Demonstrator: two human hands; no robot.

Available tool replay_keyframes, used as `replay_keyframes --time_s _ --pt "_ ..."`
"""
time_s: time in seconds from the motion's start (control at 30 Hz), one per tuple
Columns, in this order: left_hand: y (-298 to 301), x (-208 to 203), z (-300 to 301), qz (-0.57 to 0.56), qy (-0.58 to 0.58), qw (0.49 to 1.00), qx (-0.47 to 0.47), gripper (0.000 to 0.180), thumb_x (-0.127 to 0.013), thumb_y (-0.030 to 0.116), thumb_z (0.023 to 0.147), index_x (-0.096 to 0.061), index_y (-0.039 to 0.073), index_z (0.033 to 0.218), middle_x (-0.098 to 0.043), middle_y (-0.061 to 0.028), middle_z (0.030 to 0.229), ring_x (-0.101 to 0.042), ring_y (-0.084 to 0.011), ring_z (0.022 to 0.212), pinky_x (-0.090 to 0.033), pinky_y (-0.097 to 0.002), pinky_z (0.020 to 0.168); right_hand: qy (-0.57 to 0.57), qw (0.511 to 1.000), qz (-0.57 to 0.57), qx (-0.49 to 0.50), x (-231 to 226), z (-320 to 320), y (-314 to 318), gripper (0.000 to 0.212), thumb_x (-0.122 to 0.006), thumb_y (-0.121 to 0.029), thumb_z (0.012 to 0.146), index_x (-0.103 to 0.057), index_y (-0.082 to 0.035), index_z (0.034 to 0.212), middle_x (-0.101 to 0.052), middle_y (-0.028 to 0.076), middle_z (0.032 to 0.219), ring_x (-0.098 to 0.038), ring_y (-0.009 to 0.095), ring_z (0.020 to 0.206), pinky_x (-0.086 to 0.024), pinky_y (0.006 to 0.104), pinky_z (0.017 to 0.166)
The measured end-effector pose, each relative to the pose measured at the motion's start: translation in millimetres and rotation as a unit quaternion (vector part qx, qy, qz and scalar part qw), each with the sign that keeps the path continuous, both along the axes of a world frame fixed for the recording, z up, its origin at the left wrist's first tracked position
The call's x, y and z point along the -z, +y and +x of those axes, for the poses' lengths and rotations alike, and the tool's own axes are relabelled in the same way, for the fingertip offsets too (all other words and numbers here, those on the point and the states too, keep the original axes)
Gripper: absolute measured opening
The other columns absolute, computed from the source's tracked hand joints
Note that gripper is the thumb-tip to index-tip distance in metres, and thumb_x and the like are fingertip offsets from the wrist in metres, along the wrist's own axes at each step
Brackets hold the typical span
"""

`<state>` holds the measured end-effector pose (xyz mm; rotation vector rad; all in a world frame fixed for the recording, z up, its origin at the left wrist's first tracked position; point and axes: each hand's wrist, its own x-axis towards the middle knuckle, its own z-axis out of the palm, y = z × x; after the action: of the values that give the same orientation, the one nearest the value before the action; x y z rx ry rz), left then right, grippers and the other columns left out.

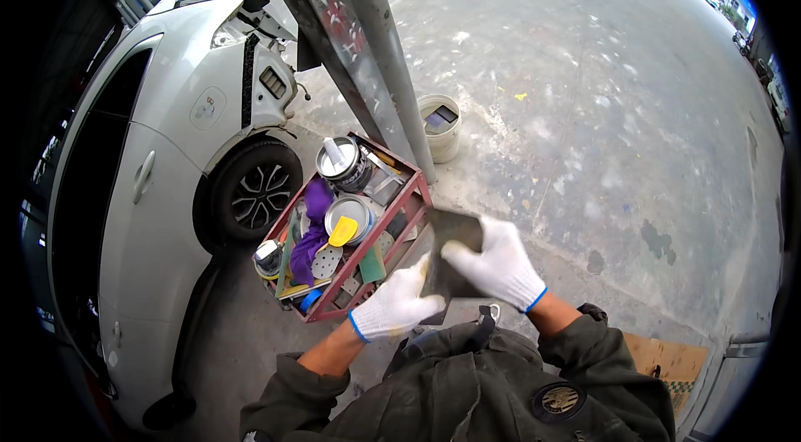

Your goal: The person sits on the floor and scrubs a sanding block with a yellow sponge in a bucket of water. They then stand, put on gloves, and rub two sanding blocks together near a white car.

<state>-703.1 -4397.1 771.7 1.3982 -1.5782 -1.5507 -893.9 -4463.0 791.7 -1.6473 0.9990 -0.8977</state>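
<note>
Over the concrete floor (542, 108), the white car (158, 166) has its rear stripped, apparently unfinished; beside the red cart (415, 184), left hand (392, 304) and right hand (499, 262) grasp dark flat plates (459, 229).

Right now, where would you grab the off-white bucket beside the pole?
Probably by the right side of its rim, coming from above and right: the bucket stands upright with an open round mouth, and the grey pole crowds its left.
</note>
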Motion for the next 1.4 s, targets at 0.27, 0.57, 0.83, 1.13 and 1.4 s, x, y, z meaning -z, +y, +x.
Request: replay_keyframes --time_s 0.27,0.57,0.83,1.13,1.4 --pt "3.2 19.7 1.8 -0.051 0.063 0.996 -0.023 0.059 -0.066 0.003 0.079 -0.048 -0.003 0.135 -0.065 -0.0115 0.117 -0.061 -0.0179 0.103 -0.050 -0.0332 0.092 -0.056 0.994 0.086 -0.041 -0.8 -0.5 -8.2 0.025 -0.062 -0.015 0.083 -0.068 0.003 0.099 -0.069 0.020 0.078 -0.070 0.026 0.067 -0.055 0.0373 0.067" --pt "1.1 2.8 -4.0 -0.036 0.144 0.986 -0.074 0.074 -0.069 0.000 0.083 -0.035 -0.002 0.148 -0.055 -0.0087 0.133 -0.052 -0.0147 0.119 -0.041 -0.0302 0.104 -0.099 0.982 0.157 0.025 29.1 -11.3 -10.2 0.032 -0.073 -0.022 0.081 -0.070 0.001 0.104 -0.073 0.013 0.086 -0.067 0.014 0.076 -0.054 0.0323 0.074" --pt "3.7 11.6 -4.9 -0.098 -0.022 0.990 -0.099 0.048 -0.063 0.003 0.088 -0.049 -0.004 0.132 -0.067 -0.0126 0.110 -0.065 -0.0181 0.099 -0.050 -0.0311 0.087 -0.044 0.994 0.101 0.008 23.7 -7.7 10.9 0.032 -0.071 -0.024 0.083 -0.070 0.000 0.103 -0.072 0.016 0.084 -0.069 0.018 0.075 -0.053 0.0332 0.071" --pt "1.1 13.6 -14.8 -0.150 -0.016 0.973 -0.173 0.032 -0.066 0.005 0.088 -0.057 -0.004 0.117 -0.070 -0.0132 0.101 -0.068 -0.0195 0.090 -0.053 -0.0303 0.080 -0.109 0.985 0.121 0.064 48.3 -5.3 -0.7 0.033 -0.072 -0.023 0.082 -0.070 0.001 0.103 -0.073 0.014 0.087 -0.069 0.017 0.077 -0.054 0.0326 0.073" --pt "3.5 21.8 -18.6 -0.020 0.184 0.939 -0.289 0.034 -0.069 0.004 0.090 -0.059 -0.002 0.122 -0.066 -0.0059 0.113 -0.063 -0.0121 0.100 -0.051 -0.0279 0.088 -0.136 0.970 0.170 0.110 53.5 -2.1 9.3 0.034 -0.072 -0.018 0.082 -0.068 0.002 0.109 -0.074 0.011 0.093 -0.068 0.014 0.083 -0.054 0.0304 0.077"
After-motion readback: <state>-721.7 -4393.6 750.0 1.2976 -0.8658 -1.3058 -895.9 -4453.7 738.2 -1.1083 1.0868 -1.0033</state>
